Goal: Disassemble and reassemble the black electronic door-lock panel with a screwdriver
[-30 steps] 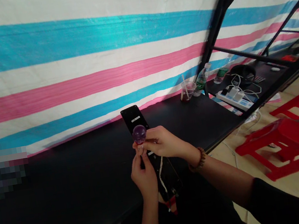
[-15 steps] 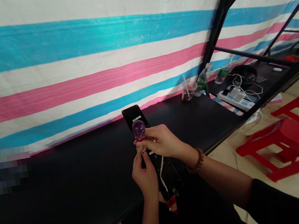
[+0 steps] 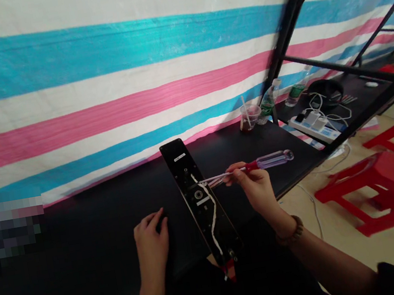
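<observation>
A long black panel [image 3: 187,179] with a white cable along it lies on the black table [image 3: 87,256], its near end past the table's front edge. My right hand [image 3: 257,190] is closed on a screwdriver [image 3: 260,163] with a clear purple handle. The tool lies nearly level, its shaft pointing left over the panel. My left hand [image 3: 151,240] rests on the table left of the panel, fingers bent down on the surface, holding nothing I can see.
A striped pink, blue and white tarp [image 3: 95,84] hangs behind the table. A plastic cup with a straw [image 3: 248,117] and a bottle [image 3: 268,100] stand at the far right corner. A power strip [image 3: 314,127] with plugs lies beyond. Red stools [image 3: 381,189] stand on the floor, right.
My right hand swung the screwdriver from upright over the panel to nearly level on the right. My left hand let go and moved left onto the table.
</observation>
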Motion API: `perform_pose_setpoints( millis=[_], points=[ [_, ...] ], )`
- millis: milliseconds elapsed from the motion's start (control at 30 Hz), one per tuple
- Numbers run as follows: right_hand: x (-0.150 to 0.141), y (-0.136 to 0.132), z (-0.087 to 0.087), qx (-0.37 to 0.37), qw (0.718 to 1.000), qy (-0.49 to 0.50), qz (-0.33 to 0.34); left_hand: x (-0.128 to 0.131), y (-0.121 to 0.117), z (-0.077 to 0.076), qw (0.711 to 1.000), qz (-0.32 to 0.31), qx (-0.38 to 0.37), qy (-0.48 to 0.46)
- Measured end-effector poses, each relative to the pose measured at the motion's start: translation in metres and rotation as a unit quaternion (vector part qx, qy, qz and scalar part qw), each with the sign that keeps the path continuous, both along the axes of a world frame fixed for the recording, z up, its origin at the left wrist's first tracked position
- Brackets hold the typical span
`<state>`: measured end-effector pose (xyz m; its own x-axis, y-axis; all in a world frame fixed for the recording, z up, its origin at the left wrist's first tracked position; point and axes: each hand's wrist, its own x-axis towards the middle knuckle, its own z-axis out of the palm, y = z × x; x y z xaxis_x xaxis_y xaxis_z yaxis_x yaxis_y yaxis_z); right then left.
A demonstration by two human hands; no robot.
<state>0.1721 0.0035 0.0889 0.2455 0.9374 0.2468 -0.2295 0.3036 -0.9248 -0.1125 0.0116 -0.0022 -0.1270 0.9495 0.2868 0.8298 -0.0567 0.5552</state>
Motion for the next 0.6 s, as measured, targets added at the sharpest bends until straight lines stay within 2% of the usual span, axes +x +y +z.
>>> perform_pose_setpoints(
  millis=[133, 267, 367, 467, 600],
  points=[
    [0.01, -0.012, -0.02, -0.046, 0.996, 0.07, 0.031, -0.001, 0.009, 0.0, 1.0, -0.009, -0.003, 0.005],
    [0.011, -0.022, -0.029, -0.057, 0.99, 0.118, 0.053, 0.009, 0.009, 0.011, 1.0, 0.004, -0.008, -0.025],
    [0.008, -0.026, -0.028, -0.069, 0.983, 0.153, 0.071, 0.028, -0.005, 0.029, 0.987, 0.022, -0.023, -0.158],
    [0.003, -0.027, -0.024, -0.071, 0.977, 0.174, 0.096, 0.054, -0.028, 0.047, 0.943, 0.02, -0.046, -0.329],
    [-0.002, -0.028, -0.017, -0.062, 0.977, 0.171, 0.108, 0.076, -0.051, 0.057, 0.905, 0.041, -0.046, -0.421]
  ],
)
